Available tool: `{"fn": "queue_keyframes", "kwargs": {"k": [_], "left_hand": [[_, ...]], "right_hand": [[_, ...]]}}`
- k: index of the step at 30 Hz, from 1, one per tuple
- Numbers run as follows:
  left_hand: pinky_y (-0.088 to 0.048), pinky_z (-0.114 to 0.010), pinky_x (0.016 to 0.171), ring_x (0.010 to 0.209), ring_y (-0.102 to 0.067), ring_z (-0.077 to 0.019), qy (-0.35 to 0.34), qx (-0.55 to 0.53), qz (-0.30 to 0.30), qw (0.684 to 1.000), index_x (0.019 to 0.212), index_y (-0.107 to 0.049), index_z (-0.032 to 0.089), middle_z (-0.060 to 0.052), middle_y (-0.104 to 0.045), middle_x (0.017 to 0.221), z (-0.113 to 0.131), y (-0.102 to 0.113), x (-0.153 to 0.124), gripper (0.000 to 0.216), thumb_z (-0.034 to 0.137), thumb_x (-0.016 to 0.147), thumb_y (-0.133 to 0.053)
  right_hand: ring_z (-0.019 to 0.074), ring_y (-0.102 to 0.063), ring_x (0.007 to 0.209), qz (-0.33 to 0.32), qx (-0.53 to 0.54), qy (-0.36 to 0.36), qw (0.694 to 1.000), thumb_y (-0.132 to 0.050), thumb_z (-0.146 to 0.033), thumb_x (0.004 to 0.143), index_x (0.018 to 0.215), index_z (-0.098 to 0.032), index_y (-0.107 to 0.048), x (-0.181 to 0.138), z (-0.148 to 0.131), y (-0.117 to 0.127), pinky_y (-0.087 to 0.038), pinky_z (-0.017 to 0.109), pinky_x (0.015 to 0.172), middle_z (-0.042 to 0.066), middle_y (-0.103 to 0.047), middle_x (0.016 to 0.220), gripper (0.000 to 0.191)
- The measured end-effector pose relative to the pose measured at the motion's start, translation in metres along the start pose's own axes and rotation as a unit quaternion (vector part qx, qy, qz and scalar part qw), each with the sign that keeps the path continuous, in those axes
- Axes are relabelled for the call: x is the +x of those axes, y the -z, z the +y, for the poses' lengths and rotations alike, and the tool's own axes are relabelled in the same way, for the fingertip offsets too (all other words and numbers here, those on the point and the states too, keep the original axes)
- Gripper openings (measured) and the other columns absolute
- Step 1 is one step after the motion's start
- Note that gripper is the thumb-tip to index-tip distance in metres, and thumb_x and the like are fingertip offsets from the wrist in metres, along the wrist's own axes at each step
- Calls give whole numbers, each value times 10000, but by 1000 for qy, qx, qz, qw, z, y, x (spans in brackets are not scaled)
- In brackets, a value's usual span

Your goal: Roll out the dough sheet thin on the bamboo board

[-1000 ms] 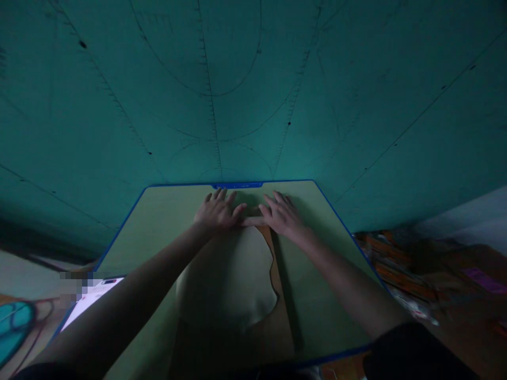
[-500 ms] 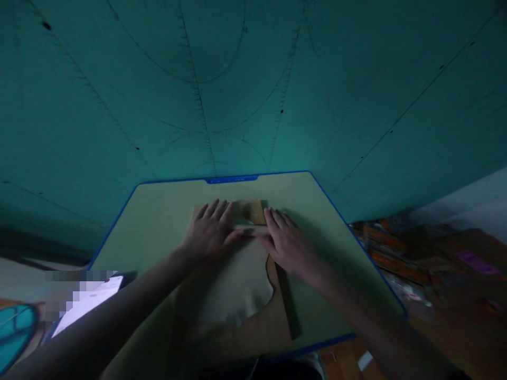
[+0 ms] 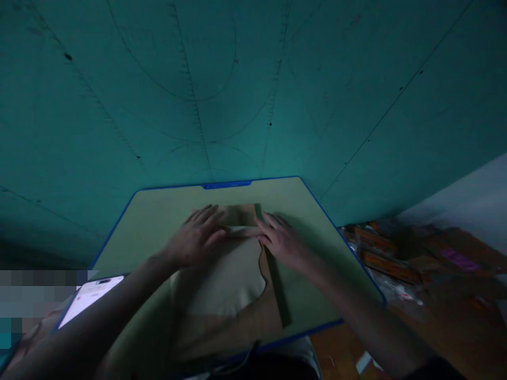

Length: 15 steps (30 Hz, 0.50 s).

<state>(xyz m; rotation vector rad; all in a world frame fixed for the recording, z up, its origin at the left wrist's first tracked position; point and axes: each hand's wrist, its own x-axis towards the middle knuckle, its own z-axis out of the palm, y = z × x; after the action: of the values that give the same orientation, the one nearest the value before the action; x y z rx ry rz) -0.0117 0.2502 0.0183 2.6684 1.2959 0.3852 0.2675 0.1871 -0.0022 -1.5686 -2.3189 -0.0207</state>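
Observation:
A broad sheet of pale dough [image 3: 225, 279], wavy along its right and near edges, lies on a wooden board [image 3: 257, 322]. Across its far part runs a narrow pale bar [image 3: 242, 231], resembling a thin rolling pin, though dimness and blur leave its kind uncertain. My left hand [image 3: 198, 237] lies palm down over the bar's left end, fingers stretched forward and thumb pointing inward. Over the right end rests my right hand [image 3: 281, 237], its fingers also extended. Both palms hide the bar's ends. Neither hand is wrapped round anything.
The board sits on a light tabletop with a blue rim [image 3: 322, 208], against a green wall [image 3: 336, 79] marked with lines and arcs. A lit phone [image 3: 91, 298] lies left, partly behind my forearm. Cardboard and plastic-wrapped things [image 3: 392, 258] are piled on the floor at right.
The view has shifted slightly. My hands sit a little farther apart, and the bar is slightly closer to the board's far edge. The dough keeps much the same outline.

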Motion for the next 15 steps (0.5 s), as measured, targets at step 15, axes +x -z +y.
{"fn": "queue_keyframes", "kwargs": {"k": [15], "left_hand": [[-505, -338, 666, 760, -711, -286, 249, -85, -58, 963, 763, -713, 196, -119, -747, 800, -35, 19, -23, 364, 467, 796, -472]], "right_hand": [[276, -719, 912, 60, -27, -241, 968, -484, -207, 978, 1125, -160, -637, -77, 57, 27, -523, 356, 742, 149, -734, 1033, 218]]}}
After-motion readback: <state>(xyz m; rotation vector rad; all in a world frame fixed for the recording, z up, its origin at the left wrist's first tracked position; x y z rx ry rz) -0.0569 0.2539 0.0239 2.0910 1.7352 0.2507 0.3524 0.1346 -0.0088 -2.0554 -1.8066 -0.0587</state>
